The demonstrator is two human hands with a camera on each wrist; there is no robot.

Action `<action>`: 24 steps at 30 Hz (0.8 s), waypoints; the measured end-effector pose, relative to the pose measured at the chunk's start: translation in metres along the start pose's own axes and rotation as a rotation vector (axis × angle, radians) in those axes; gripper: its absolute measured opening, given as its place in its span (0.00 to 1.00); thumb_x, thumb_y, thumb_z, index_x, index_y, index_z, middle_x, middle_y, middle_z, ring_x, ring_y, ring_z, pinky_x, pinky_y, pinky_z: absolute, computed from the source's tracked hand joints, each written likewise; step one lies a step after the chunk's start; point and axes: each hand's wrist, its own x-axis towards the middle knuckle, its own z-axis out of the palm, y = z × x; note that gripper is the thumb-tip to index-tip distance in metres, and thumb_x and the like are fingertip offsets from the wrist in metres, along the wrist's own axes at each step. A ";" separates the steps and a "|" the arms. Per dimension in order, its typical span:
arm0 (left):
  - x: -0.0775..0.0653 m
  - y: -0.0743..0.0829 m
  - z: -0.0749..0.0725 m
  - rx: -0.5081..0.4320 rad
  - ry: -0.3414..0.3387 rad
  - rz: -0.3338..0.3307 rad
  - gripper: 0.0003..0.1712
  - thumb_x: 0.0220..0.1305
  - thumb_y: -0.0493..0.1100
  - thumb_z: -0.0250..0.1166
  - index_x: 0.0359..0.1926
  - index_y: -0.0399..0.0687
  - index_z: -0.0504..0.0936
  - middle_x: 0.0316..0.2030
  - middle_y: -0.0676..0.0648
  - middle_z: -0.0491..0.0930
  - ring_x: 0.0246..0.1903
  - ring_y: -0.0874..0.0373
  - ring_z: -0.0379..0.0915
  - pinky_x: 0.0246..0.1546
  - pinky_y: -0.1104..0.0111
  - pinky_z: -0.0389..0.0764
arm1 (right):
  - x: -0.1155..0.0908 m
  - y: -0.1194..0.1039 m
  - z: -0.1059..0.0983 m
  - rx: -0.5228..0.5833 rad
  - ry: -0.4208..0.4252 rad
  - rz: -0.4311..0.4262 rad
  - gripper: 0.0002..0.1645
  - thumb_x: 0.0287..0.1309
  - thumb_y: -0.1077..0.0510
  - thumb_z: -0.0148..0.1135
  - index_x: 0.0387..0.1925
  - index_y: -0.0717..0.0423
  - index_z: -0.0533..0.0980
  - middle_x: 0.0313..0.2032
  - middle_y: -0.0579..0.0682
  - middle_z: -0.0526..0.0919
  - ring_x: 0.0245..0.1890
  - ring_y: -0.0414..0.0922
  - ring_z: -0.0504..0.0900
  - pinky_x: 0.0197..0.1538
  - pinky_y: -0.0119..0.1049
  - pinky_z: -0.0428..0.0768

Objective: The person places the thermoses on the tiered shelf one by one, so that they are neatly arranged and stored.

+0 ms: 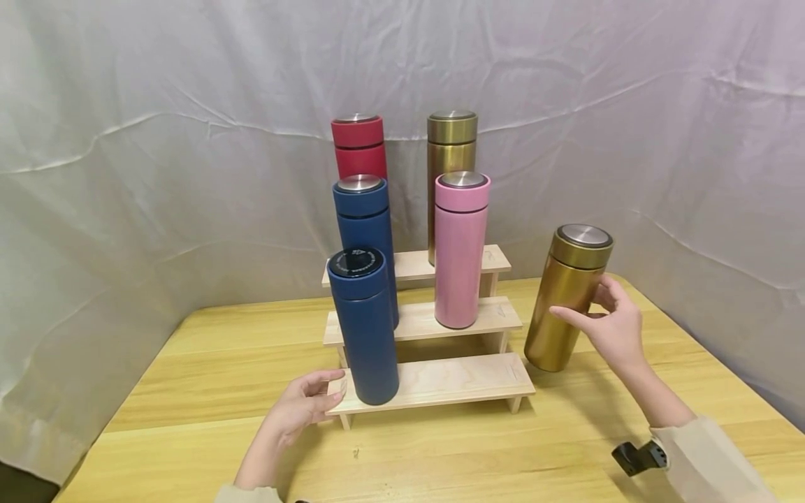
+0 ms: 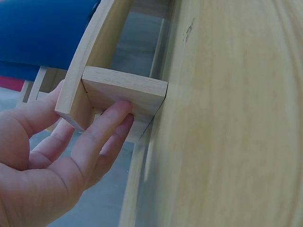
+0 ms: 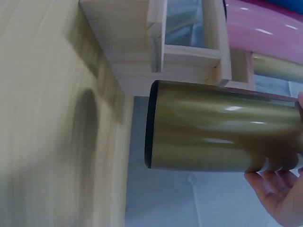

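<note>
My right hand [image 1: 613, 328] grips a gold thermos bottle [image 1: 566, 307] round its upper body. The bottle leans a little to the right, and in the right wrist view its dark base hangs apart from the tabletop, beside the stand. At the left end of the lowest step, my left hand [image 1: 306, 404] pinches the wooden stepped stand [image 1: 465, 381]. In the left wrist view, fingertips [image 2: 120, 108] touch the short leg under that step. A blue thermos bottle [image 1: 367, 342] with a black lid top stands on the same step, close to the left hand.
On the middle step stand another blue bottle [image 1: 371, 227] and a pink bottle [image 1: 460, 258]. A red bottle [image 1: 358, 143] and a second gold bottle [image 1: 451, 133] occupy the top step. Grey cloth [image 1: 251, 175] hangs behind the wooden table [image 1: 189, 398].
</note>
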 end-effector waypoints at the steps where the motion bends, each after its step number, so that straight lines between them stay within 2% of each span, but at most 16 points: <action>1: 0.000 0.000 0.000 0.000 0.000 0.000 0.28 0.57 0.35 0.61 0.57 0.29 0.64 0.59 0.27 0.56 0.58 0.35 0.52 0.46 0.50 0.72 | -0.003 -0.020 0.001 0.002 0.000 0.007 0.39 0.30 0.62 0.76 0.51 0.51 0.72 0.39 0.51 0.79 0.37 0.39 0.76 0.27 0.23 0.75; 5: 0.000 0.001 0.000 -0.001 -0.003 0.004 0.28 0.57 0.35 0.61 0.57 0.28 0.65 0.60 0.26 0.54 0.59 0.35 0.50 0.45 0.51 0.73 | -0.014 -0.103 0.004 0.024 0.002 0.038 0.32 0.33 0.66 0.74 0.46 0.55 0.72 0.34 0.46 0.79 0.35 0.37 0.75 0.26 0.21 0.74; 8: 0.000 0.001 0.000 -0.003 -0.001 0.005 0.28 0.57 0.35 0.61 0.57 0.28 0.65 0.60 0.26 0.55 0.58 0.36 0.51 0.45 0.51 0.73 | -0.019 -0.136 0.006 -0.048 0.011 0.055 0.29 0.35 0.66 0.73 0.42 0.52 0.72 0.31 0.39 0.77 0.33 0.34 0.74 0.27 0.20 0.74; 11: 0.000 0.001 0.000 0.000 0.004 0.006 0.28 0.56 0.36 0.62 0.57 0.28 0.65 0.59 0.27 0.57 0.57 0.37 0.54 0.45 0.52 0.73 | -0.021 -0.147 0.007 -0.055 0.013 0.077 0.28 0.35 0.68 0.72 0.41 0.49 0.71 0.30 0.36 0.76 0.32 0.33 0.74 0.27 0.19 0.74; 14: 0.001 -0.001 0.000 -0.004 0.003 0.005 0.28 0.56 0.36 0.62 0.56 0.29 0.65 0.59 0.26 0.55 0.58 0.36 0.52 0.46 0.51 0.72 | -0.021 -0.151 0.009 -0.054 0.020 0.083 0.28 0.35 0.68 0.72 0.40 0.50 0.71 0.30 0.37 0.77 0.32 0.34 0.74 0.27 0.20 0.74; 19: 0.002 -0.002 0.000 -0.020 -0.002 -0.001 0.29 0.55 0.35 0.63 0.56 0.28 0.65 0.61 0.25 0.51 0.61 0.35 0.44 0.47 0.49 0.71 | -0.023 -0.156 0.012 -0.022 0.025 0.045 0.28 0.33 0.69 0.72 0.40 0.52 0.72 0.29 0.39 0.78 0.31 0.35 0.75 0.25 0.20 0.74; 24: 0.002 -0.001 -0.001 -0.021 -0.006 0.004 0.29 0.55 0.36 0.63 0.56 0.28 0.65 0.61 0.26 0.51 0.60 0.35 0.45 0.47 0.49 0.71 | -0.025 -0.164 0.016 -0.015 0.019 0.011 0.29 0.31 0.71 0.73 0.40 0.52 0.72 0.29 0.39 0.78 0.30 0.36 0.75 0.24 0.20 0.74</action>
